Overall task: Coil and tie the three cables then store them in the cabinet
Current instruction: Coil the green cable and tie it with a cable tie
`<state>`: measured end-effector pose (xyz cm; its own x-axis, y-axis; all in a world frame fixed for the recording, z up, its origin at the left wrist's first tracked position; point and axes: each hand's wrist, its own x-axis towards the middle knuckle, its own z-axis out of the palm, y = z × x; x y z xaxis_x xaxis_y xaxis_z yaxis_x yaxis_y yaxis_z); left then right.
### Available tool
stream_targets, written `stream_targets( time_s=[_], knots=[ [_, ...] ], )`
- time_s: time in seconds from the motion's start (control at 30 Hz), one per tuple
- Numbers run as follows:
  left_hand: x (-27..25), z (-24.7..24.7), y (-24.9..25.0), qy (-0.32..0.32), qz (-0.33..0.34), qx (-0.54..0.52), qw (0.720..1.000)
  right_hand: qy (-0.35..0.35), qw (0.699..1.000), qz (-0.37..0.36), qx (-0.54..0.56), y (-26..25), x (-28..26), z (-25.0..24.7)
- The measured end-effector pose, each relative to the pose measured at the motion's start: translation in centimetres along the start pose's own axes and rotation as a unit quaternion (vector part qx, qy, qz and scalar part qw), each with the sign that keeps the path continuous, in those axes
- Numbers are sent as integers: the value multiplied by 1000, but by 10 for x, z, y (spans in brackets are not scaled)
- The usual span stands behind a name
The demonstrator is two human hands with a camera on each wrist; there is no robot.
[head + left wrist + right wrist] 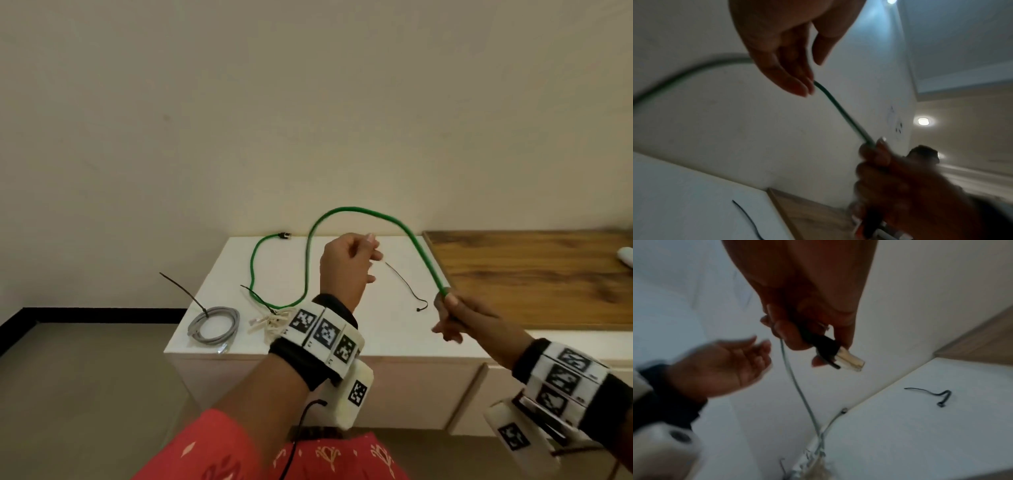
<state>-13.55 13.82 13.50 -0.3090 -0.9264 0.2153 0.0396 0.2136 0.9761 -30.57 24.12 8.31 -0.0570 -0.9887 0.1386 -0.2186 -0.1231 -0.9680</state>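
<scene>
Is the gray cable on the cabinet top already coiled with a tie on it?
Yes, the gray cable lies in a coil on the white cabinet top, a black zip tie fastened round it.

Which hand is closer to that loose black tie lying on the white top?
The right hand, gripping the green cable, is just right of the black tie. The left hand is raised, up and to the tie's left.

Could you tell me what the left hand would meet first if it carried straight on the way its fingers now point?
Probably the green cable: the left hand points up and right toward its raised arc, held by the right hand. Depth is unclear; beyond lies the wall.
</scene>
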Motion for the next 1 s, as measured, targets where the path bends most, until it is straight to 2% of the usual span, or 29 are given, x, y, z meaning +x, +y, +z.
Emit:
stream_targets(
  time_s=[0.07, 0.1, 0.13, 0.27, 0.47, 0.6, 0.67, 0.73, 0.83, 0.93, 1.0],
  knots=[
    [-2, -1, -5, 106, 32, 116, 987, 19, 996, 1, 92, -21, -8, 2],
    [-3, -2, -9, 118, 30, 158, 980, 17, 992, -1, 128, -31, -10, 3],
    [-5, -2, -11, 103, 15, 177, 979, 8, 988, -4, 154, -41, -12, 5],
    [-12, 6, -17, -13, -34, 185, 982, -58, 979, -18, 194, -72, -24, 14],
    [-29, 29, -9, -113, -19, 102, 988, -118, 962, -38, 243, -106, -35, 35],
    [-48, 42, -15, -250, -20, 95, 963, -126, 955, -49, 266, -116, -37, 37],
    [-58, 37, -20, -293, -23, 86, 952, -116, 957, -41, 264, -115, -36, 34],
    [-64, 27, -27, -293, -55, 34, 954, -100, 963, -36, 247, -110, -32, 32],
    [-66, 5, -29, -233, -103, -30, 967, -65, 966, -13, 250, -101, -27, 33],
    [-63, -19, -33, -143, -75, 24, 987, -24, 951, 36, 307, -96, -23, 36],
    [-63, -33, -39, -130, -38, 86, 987, -13, 932, 37, 359, -94, -20, 38]
  ],
)
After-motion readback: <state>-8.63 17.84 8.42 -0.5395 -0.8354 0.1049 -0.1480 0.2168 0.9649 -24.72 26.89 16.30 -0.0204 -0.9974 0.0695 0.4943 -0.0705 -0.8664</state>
